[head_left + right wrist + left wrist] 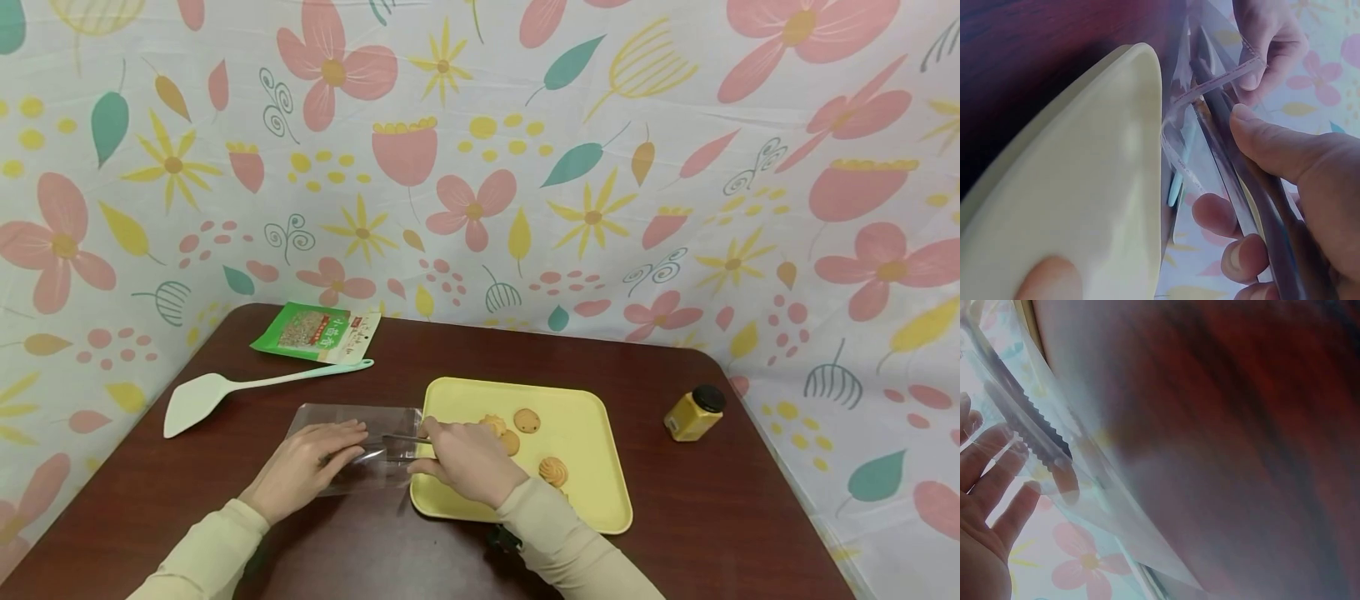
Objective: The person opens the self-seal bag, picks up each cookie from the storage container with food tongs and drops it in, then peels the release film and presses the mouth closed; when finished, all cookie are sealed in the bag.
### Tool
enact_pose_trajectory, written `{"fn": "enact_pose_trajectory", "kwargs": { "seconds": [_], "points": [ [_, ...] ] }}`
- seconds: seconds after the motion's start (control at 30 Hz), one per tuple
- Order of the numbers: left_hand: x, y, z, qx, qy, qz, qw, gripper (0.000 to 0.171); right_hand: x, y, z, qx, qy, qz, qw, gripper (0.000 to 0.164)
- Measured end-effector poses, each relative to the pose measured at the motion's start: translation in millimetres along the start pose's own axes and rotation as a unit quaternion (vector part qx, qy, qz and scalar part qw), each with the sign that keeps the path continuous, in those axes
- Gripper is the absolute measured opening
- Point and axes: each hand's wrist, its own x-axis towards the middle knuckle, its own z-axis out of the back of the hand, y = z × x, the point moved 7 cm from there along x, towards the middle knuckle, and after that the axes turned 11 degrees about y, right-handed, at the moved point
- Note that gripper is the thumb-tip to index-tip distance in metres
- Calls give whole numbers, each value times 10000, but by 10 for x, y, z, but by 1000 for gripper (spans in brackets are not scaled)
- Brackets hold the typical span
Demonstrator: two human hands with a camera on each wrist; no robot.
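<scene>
A clear plastic bag (322, 414) lies flat on the table at the left edge of the yellow tray (600, 500). My left hand (311, 462) pinches the bag between thumb and fingers. My right hand (472, 458) grips metal tongs (408, 438), their two arms pointing left into the bag's mouth. In the left wrist view, the serrated tong tips (1038, 425) show through the film near my left fingers. The right wrist view has the bag's edge (1216, 84) around the tongs. Several cookies (553, 472) lie on the tray, partly hidden by my right hand.
A white spatula (202, 400) with a pale green handle lies at the left. Behind it is a green and white food packet (315, 332). A yellow jar with a black lid (696, 412) stands at the right. A floral cloth (480, 167) hangs behind the table.
</scene>
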Motion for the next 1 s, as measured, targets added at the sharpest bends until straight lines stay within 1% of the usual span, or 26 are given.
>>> {"fn": "enact_pose_trajectory", "kwargs": {
  "seconds": [0.17, 0.3, 0.4, 0.53, 1.0],
  "points": [
    [-7, 8, -12, 23, 52, 61, 10000, 30, 17, 23, -7, -80, 43, -16, 10000, 46],
    [-16, 8, -14, 63, -8, 44, 10000, 31, 22, 31, -9, -99, 66, -20, 9999, 45],
    [-17, 4, -9, 85, -45, 18, 10000, 30, 23, 30, -12, -54, 94, -11, 9999, 45],
    [-13, -2, -2, 70, -13, 18, 10000, 29, 21, 23, -19, 3, 128, 7, 9999, 45],
    [-11, 6, -2, -4, 66, 129, 9999, 28, -14, -7, -23, 153, 121, 82, 9998, 44]
  ]
}}
